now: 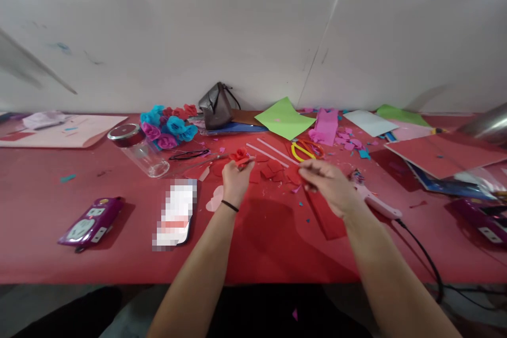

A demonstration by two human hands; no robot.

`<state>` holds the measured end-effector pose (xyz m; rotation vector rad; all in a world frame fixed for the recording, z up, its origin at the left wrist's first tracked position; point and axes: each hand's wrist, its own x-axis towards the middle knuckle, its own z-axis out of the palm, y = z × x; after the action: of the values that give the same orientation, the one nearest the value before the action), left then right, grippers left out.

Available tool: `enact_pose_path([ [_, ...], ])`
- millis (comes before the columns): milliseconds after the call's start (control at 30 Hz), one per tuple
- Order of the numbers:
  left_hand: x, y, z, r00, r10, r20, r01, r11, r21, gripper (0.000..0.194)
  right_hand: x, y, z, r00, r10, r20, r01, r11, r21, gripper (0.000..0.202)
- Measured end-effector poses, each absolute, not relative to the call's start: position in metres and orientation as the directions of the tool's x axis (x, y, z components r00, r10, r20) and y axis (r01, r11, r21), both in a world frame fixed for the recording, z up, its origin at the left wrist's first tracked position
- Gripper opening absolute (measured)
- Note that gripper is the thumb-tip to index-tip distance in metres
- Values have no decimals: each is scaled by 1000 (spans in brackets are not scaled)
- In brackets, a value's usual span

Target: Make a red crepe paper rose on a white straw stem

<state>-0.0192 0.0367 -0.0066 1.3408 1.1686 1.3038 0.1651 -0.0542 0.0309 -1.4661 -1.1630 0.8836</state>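
Observation:
My left hand (237,175) is closed around the base of a small red paper flower (238,155), over the middle of the red-covered table. To its right, my right hand (322,182) has its fingers pinched on a red paper piece (292,175). Between and behind both hands lie red paper scraps (271,169) and two pale pink sticks (273,154). Yellow-handled scissors (303,152) rest just beyond my right hand. A folded red paper strip (322,216) lies beneath my right wrist.
At left are a phone (176,211), a purple power strip (93,223), a clear jar (138,153) and blue and pink paper flowers (174,127). A glue gun (378,203) with a black cord lies right. Behind stand a dark pouch (216,106) and a white partition (170,42).

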Motion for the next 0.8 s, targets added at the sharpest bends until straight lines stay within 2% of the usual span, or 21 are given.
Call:
enact_pose_path([
  [33,-16,33,-2,24,985,168,28,-169,985,13,161,-61,27,153,988,-16,284,-60,-957,24],
  [100,-11,24,5,91,977,195,11,-197,980,12,153,-71,16,46,997,-69,487,-83,-869,15],
  [167,-8,14,12,144,970,194,12,-198,980,12,148,-79,5,67,996,-53,679,-84,-729,15],
  [233,-9,5,19,178,966,188,45,-199,979,11,149,-87,-1,133,991,-7,777,-109,-620,22],
  [400,-19,-20,32,325,940,107,251,-195,948,11,187,-118,6,265,939,219,803,-89,-589,27],
  [467,-20,-29,28,380,921,82,313,-211,926,13,213,-129,9,388,875,290,810,-173,-560,26],
  [533,-19,-36,19,410,905,113,376,-281,883,17,240,-136,8,480,826,296,798,-271,-538,25],
  [600,-15,-41,9,484,852,200,400,-419,816,20,261,-139,4,464,823,327,852,-315,-418,27],
  [700,-9,-43,-3,689,666,286,335,-643,688,35,277,-137,-7,411,853,321,911,-387,-141,38],
  [800,-12,-42,-12,803,547,235,353,-755,553,48,282,-131,-16,386,898,213,921,-386,-42,38],
])
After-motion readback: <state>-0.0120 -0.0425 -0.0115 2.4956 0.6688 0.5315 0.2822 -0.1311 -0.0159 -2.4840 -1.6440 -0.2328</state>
